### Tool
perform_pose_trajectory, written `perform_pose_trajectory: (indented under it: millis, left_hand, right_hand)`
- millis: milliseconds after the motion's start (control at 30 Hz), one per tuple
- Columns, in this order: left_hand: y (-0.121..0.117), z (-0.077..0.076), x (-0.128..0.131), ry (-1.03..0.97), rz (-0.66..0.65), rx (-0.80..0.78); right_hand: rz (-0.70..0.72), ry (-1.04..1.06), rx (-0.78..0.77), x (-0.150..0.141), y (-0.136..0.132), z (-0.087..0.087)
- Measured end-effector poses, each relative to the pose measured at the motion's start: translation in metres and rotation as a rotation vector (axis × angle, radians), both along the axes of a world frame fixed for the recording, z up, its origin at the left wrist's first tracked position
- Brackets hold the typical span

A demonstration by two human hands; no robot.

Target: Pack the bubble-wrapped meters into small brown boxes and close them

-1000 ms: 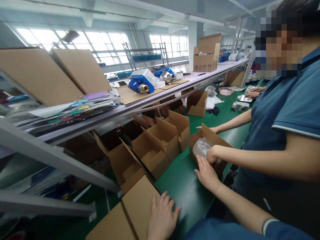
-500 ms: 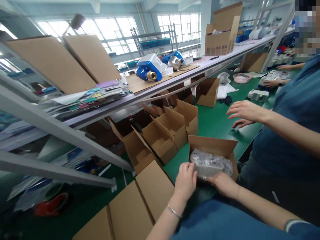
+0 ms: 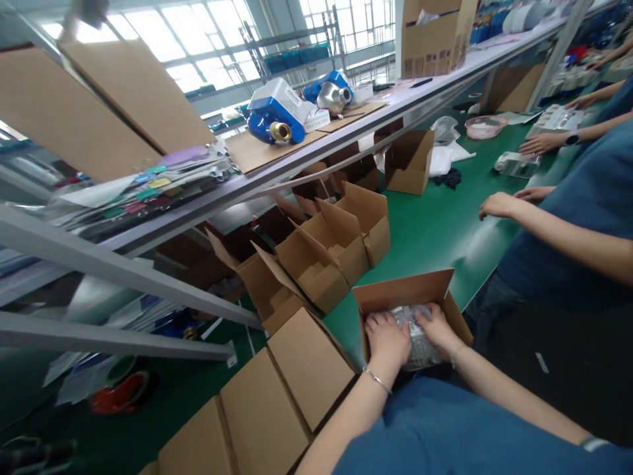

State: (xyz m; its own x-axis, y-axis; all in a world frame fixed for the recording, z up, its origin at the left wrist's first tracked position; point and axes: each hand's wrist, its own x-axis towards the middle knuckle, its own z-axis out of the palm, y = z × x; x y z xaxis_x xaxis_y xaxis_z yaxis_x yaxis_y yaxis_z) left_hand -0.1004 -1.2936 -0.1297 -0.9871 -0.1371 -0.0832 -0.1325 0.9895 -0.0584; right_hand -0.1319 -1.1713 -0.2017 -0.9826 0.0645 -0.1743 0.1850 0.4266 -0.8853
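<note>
In the head view, a bundle in clear plastic wrap (image 3: 418,342) lies inside an open cardboard box (image 3: 403,292) in front of me. My left hand (image 3: 388,338) rests on the bundle's left part, fingers spread and thumb stretched out. On the right part lies my right hand (image 3: 438,330), its fingers extended over the wrap. Both hands press on the bundle without closing around it. Plastic and hands hide most of what is inside the wrap.
Several open boxes (image 3: 316,267) stand in a row left of mine. Closed cartons (image 3: 277,402) lie nearer. A metal shelf (image 3: 341,148) carries blue meters (image 3: 279,115). To the right, a co-worker's arm (image 3: 554,234) extends over the green table (image 3: 415,231).
My hands have moved from the box's near edge onto the wrapped bundle, which now sits lower in the box. The co-worker's hands on the right have drawn back.
</note>
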Motion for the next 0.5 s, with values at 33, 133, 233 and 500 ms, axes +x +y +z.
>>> perform_pose_trajectory:
  millis: [33, 133, 233, 500]
  left_hand:
    - [0.001, -0.001, -0.007, -0.02, 0.011, 0.0]
    - [0.001, -0.003, -0.022, -0.064, 0.033, -0.002]
    - [-0.004, -0.002, -0.028, -0.078, 0.014, 0.004]
    - [-0.016, 0.007, -0.02, 0.127, -0.071, -0.037]
  right_hand:
    - [-0.013, -0.027, -0.007, -0.006, -0.001, -0.003]
    - [0.002, -0.08, -0.043, -0.01, -0.001, -0.008]
    - [0.041, -0.065, -0.029, -0.001, -0.003, 0.0]
    - [0.414, 0.55, 0.074, 0.049, 0.038, 0.06]
